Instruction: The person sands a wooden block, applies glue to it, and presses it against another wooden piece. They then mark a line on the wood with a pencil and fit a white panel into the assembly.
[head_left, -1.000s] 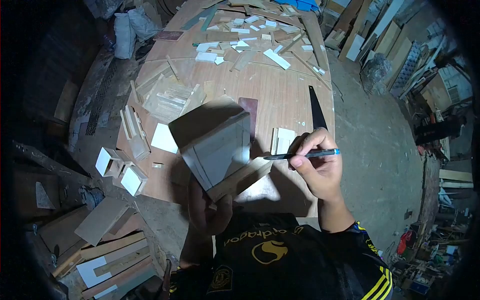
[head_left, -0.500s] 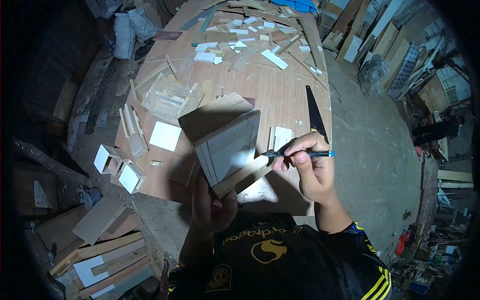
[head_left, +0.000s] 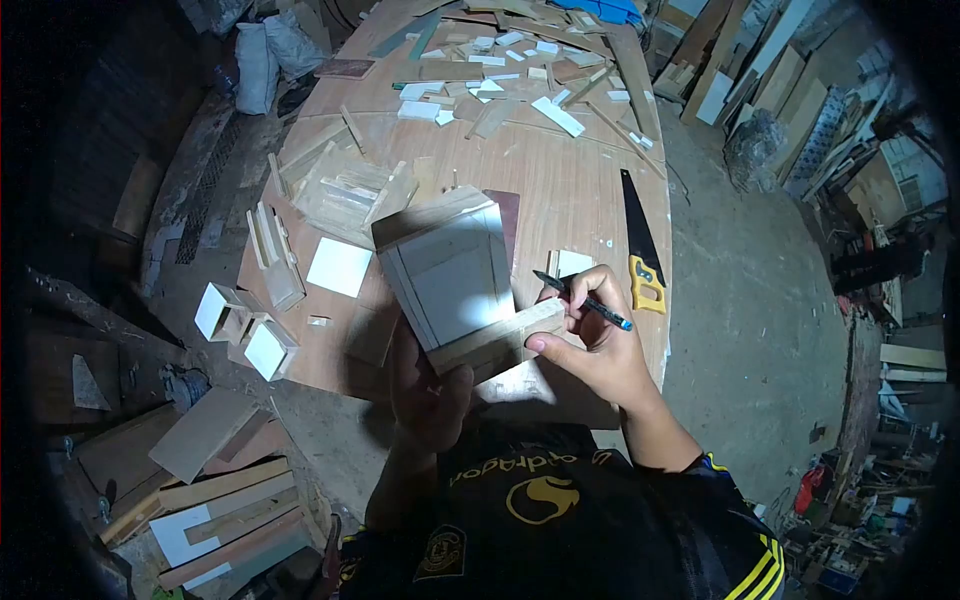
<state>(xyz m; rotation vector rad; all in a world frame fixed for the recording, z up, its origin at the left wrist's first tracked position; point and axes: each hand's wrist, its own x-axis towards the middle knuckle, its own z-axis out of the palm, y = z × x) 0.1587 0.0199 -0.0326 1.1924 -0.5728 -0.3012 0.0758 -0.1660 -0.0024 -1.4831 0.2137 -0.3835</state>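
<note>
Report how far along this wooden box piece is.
Done: the small wooden box is assembled, with lines drawn along its face. In hand: the left hand holds it up from below; the right hand, pen tucked in its fingers, steadies the lower strip. Left: loose offcuts on the table.

Left hand (head_left: 428,395) raised in front of chest, fingers curled up, gripping from below, thumb on the near side. Right hand (head_left: 590,340) beside it, forearm angled in from lower right, fingers pinched shut, thumb pressed forward.
</note>
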